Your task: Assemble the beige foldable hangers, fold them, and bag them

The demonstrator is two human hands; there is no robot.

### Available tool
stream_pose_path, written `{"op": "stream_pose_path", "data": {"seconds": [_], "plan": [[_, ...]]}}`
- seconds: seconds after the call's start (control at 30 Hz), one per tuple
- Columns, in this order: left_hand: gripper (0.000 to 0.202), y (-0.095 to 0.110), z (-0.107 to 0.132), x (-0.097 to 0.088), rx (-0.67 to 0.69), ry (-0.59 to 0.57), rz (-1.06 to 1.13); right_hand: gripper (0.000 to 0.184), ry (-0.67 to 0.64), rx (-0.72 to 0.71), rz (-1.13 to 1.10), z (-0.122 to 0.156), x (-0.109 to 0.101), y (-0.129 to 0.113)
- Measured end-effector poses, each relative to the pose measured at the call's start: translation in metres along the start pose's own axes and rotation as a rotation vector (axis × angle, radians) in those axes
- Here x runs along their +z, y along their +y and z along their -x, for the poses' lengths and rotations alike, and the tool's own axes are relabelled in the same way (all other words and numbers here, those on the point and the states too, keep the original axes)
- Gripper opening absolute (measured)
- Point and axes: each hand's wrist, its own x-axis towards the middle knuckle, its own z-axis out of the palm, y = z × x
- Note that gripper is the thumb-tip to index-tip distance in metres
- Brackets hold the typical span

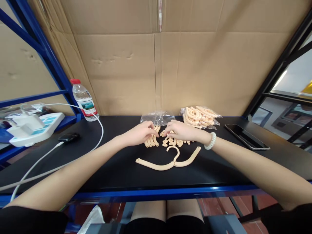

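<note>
A beige plastic folding hanger [157,167] lies on the black tabletop in front of my hands, its two curved arms spread and its hook turned away from me. Behind it, a row of loose curved hanger arms [151,140] stands side by side. My left hand [140,133] is bent over this row, thumb and fingers against the pieces. My right hand [181,130] reaches over a cluster of small hanger hooks [171,141], its fingertips pinched together. Whatever is between those fingertips is too small to make out. Part of the cluster is hidden under the right hand.
Behind my hands lies a crumpled clear bag [158,117], with a bag of beige hanger parts [201,117] to its right. A phone [246,136] rests at right. A water bottle [85,100], white cable [101,130] and power strip [36,130] are at left. Cardboard [117,71] stands behind.
</note>
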Motion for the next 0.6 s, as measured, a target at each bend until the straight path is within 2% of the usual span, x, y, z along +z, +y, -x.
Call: {"op": "stream_pose_path", "data": {"seconds": [0.13,0.33,0.5,0.6], "plan": [[0.034,-0.002,0.002,0.004,0.061,-0.006,-0.007,0.024,-0.046,-0.028,0.007,-0.005,0.003,0.015],[0.034,-0.003,0.003,0.005,0.131,0.009,0.026,0.012,-0.129,-0.080,-0.039,-0.003,0.005,0.029],[0.035,-0.003,0.002,0.009,0.160,0.027,0.045,0.013,-0.090,-0.079,-0.067,-0.004,0.011,0.028],[0.036,-0.003,0.003,0.010,0.161,0.035,0.048,0.014,-0.024,-0.049,-0.083,0.002,0.006,0.029]]}}
